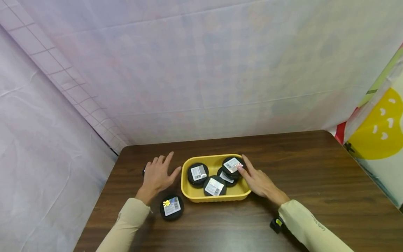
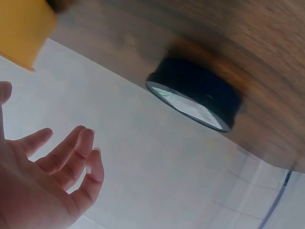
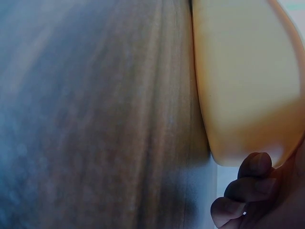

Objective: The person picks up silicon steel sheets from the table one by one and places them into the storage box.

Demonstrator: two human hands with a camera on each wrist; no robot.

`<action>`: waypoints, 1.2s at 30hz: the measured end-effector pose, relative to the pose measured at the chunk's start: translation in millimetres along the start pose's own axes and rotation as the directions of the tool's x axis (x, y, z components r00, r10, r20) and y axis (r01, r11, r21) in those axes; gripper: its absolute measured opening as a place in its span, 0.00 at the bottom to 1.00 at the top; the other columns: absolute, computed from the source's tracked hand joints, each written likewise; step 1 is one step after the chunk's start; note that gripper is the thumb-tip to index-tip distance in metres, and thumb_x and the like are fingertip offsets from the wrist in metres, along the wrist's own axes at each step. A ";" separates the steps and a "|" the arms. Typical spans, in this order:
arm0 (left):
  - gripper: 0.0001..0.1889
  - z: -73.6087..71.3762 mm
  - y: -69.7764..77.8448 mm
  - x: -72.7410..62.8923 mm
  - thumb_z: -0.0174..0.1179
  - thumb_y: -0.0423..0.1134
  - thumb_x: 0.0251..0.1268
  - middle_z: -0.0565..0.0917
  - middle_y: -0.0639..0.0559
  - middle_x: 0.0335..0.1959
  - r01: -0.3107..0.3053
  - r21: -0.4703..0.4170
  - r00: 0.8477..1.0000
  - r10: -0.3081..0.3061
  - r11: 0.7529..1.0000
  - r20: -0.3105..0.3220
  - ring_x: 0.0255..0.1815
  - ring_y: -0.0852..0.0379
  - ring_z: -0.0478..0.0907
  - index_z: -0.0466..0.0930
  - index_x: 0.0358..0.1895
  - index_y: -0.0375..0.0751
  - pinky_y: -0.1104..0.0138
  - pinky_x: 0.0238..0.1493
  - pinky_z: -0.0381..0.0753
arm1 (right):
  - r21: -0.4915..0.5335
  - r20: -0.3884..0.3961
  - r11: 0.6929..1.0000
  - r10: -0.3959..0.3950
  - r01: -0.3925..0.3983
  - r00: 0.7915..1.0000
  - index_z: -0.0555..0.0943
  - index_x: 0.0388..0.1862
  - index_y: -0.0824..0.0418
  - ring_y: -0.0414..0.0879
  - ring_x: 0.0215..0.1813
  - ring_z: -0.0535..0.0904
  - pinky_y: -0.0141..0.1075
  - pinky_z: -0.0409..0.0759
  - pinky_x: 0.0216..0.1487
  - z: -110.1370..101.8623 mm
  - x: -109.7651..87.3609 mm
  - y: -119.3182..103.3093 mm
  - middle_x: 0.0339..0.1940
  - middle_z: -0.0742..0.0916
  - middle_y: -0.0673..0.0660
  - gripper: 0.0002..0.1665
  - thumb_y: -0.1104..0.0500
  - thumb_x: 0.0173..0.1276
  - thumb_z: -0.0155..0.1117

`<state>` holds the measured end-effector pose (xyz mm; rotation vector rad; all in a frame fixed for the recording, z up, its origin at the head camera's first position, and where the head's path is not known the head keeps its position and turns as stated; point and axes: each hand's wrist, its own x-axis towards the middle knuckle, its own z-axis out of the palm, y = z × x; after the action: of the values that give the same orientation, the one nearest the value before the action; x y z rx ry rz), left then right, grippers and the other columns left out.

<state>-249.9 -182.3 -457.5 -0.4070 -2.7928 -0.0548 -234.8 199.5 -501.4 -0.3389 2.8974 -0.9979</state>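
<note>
A yellow plastic basket (image 1: pixel 185 190) holds several flat, round black containers with white labels, among them a left one (image 1: pixel 197 172) and a front one (image 1: pixel 214 186). The right hand (image 1: pixel 259 180) grips the basket's right end, its curled fingers outside the wall (image 3: pixel 248 86). Its thumb reaches over the rim onto the upper right container (image 1: pixel 232 163). Left of the basket hovers the left hand (image 1: pixel 157 176), fingers loosely spread, holding nothing. A black container (image 2: pixel 195 95) sits on the table near it, mostly hidden behind that hand in the head view. Another container (image 1: pixel 171 207) lies at the basket's front left.
The brown wooden table (image 1: pixel 302 157) reaches back to a pale hanging cloth (image 1: pixel 201 77). A small black object with a yellow-green mark (image 1: pixel 276 225) lies beside the right sleeve. At the right hangs a cloth with a yellow print (image 1: pixel 377 129).
</note>
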 end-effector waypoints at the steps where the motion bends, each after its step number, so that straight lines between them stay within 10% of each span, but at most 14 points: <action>1: 0.37 1.0 -1.9 0.0 0.50 0.66 0.67 0.80 0.39 0.54 0.004 -0.002 1.000 -0.004 1.000 -0.006 0.53 0.38 0.77 0.66 0.74 0.49 0.45 0.49 0.74 | 0.000 0.001 1.000 0.001 -0.001 1.000 0.46 0.82 0.53 0.59 0.40 0.82 0.59 0.77 0.47 0.0 -0.1 0.0 0.52 0.82 0.78 0.42 0.34 0.79 0.35; 36: 0.49 37.1 -62.0 -4.1 0.52 0.74 0.60 0.75 0.29 0.58 0.206 0.010 0.969 -0.205 0.978 0.134 0.58 0.32 0.71 0.59 0.77 0.46 0.37 0.50 0.70 | 0.010 -0.001 1.000 0.009 -0.009 1.000 0.45 0.82 0.52 0.57 0.39 0.82 0.58 0.77 0.47 0.9 0.3 -0.3 0.51 0.83 0.77 0.42 0.34 0.79 0.34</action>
<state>-275.1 -239.8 -493.5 -0.1238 -2.9585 -0.0834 -235.0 198.6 -501.9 -0.3244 2.8915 -1.0107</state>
